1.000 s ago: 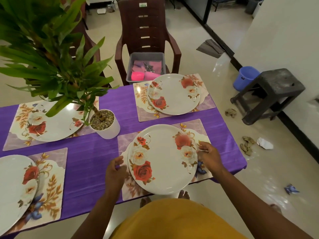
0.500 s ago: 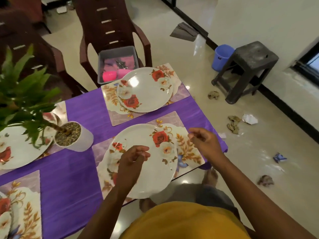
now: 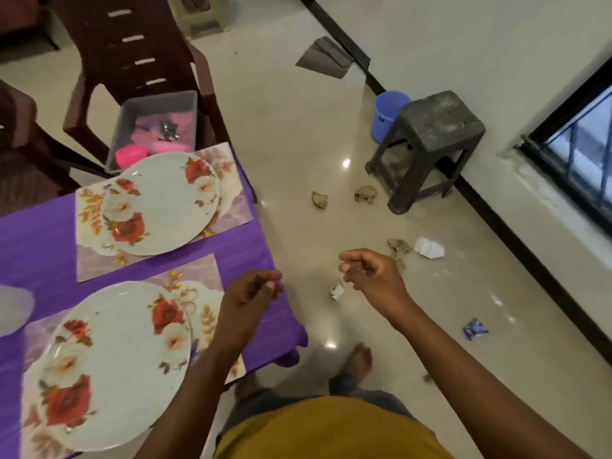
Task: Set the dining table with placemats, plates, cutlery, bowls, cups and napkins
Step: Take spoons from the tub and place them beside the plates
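Purple cloth covers the surface [image 3: 39, 246], and the pale tiled floor beside it is strewn with crumpled scraps of paper. Both hands hover off the surface's corner, empty: the left hand [image 3: 246, 294] hangs with fingers loosely curled just past the near placemat's edge, and the right hand [image 3: 371, 276] is out over the floor, fingers relaxed and slightly bent, holding nothing. Directly beside and below the left hand lies the near plate [image 3: 109, 362] on its floral placemat [image 3: 195, 273]; beyond that hand sits the far plate [image 3: 162, 203] on a second placemat, whose outer corner juts past the surface's edge. Further ahead of the left hand, a grey bin [image 3: 155, 107] holding pink cups, napkins and what looks like cutlery rests on a brown chair seat. Plates seem done here; the bin's contents are likely next. The overhanging placemat could be knocked by a passing arm or hip, tipping its plate to the floor, and the litter underfoot could make bare feet slip while carrying things. A dark mark shows on the blue bucket, too small to read; no other writing is legible.
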`<move>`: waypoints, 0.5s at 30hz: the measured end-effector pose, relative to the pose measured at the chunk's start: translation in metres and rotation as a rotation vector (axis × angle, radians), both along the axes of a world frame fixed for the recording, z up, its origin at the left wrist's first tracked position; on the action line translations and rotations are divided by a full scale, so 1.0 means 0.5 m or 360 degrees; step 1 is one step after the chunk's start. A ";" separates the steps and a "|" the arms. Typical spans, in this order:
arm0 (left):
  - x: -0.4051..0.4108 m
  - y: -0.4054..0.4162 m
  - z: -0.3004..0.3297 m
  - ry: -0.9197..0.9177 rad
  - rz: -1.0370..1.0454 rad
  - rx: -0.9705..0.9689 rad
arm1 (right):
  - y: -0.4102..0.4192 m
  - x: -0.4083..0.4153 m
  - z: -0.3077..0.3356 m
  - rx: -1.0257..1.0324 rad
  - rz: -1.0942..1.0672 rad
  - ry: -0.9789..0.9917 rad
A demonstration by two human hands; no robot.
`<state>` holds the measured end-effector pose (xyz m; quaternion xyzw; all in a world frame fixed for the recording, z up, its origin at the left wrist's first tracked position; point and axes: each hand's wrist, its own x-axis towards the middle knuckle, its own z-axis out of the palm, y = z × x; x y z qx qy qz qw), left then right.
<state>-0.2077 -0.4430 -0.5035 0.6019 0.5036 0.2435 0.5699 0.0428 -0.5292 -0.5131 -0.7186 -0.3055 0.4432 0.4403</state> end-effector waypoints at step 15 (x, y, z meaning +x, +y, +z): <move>0.313 0.129 -0.043 -0.0098 0.0055 -0.0073 | 0.154 0.282 0.056 -0.0031 0.0072 -0.0047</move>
